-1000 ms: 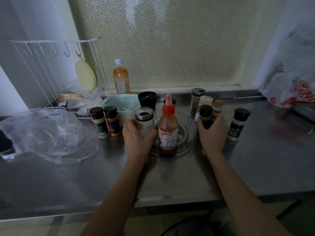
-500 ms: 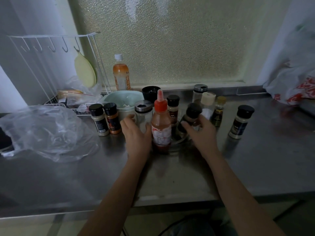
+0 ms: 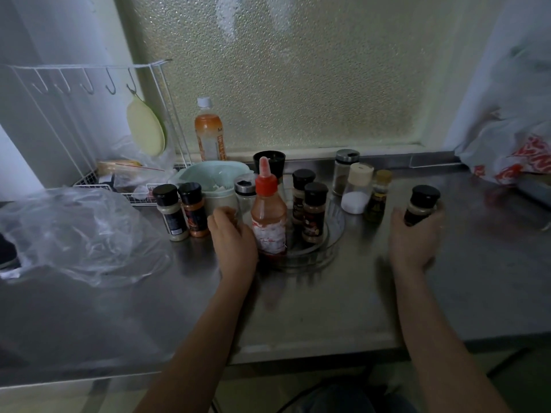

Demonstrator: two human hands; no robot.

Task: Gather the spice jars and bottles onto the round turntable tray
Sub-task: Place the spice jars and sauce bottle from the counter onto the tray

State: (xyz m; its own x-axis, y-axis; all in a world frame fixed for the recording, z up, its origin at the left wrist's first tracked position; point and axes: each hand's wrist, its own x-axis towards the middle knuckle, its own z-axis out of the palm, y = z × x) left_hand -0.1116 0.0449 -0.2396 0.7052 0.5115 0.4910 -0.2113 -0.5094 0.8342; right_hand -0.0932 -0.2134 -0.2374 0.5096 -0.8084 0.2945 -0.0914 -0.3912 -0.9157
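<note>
A clear round turntable tray sits mid-counter. On it stand a red-capped sauce bottle and two black-capped spice jars. My left hand is curled around the base of a steel-lidded glass shaker at the tray's left edge. My right hand grips a black-capped spice jar standing on the counter to the right of the tray. Off the tray, two more black-capped jars stand to the left. A glass shaker, a white-capped salt jar and a small dark bottle stand behind right.
A mint bowl, a black cup and an orange drink bottle stand behind the tray. A crumpled clear plastic bag covers the left counter, with a white wire rack behind it. A printed bag lies far right.
My right hand set a black-capped jar on the tray, let go, and moved right onto the jar at the right. My left hand stayed on the glass shaker.
</note>
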